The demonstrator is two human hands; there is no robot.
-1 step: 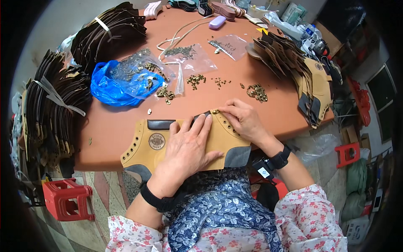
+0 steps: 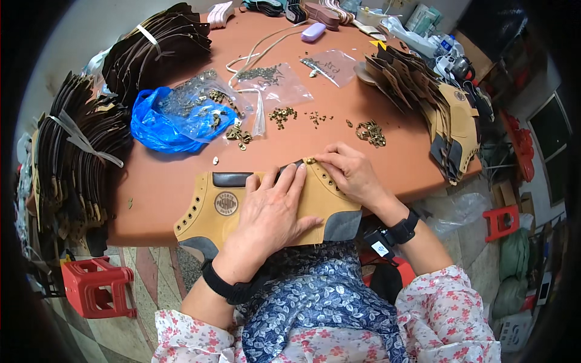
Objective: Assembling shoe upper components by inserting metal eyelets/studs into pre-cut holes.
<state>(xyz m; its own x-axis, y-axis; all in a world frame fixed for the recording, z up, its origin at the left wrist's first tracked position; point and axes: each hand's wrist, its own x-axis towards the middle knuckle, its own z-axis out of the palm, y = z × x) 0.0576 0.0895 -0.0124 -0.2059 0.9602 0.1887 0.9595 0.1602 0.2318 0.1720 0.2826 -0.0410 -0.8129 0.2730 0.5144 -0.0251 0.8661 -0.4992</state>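
A tan shoe upper (image 2: 330, 209) with dark grey corner patches, a dark padded collar and rows of eyelets lies spread along the table's near edge. My left hand (image 2: 272, 209) rests flat on its middle, fingers stretched out and fingertips over the dark collar (image 2: 233, 179). At the upper's far right corner, my right hand (image 2: 353, 172) pinches a small brass lace fitting (image 2: 311, 161) between thumb and forefinger. The fitting sits against the tan edge, above the right row of eyelets. Whether it is through a hole cannot be seen.
Small brass fittings (image 2: 370, 134) lie in loose heaps beyond the upper. A blue plastic bag (image 2: 158, 136) and clear bags of metal parts (image 2: 272, 81) stand behind. Bundled dark uppers (image 2: 78, 151) fill the left side; more tan uppers (image 2: 451, 112) are stacked at right.
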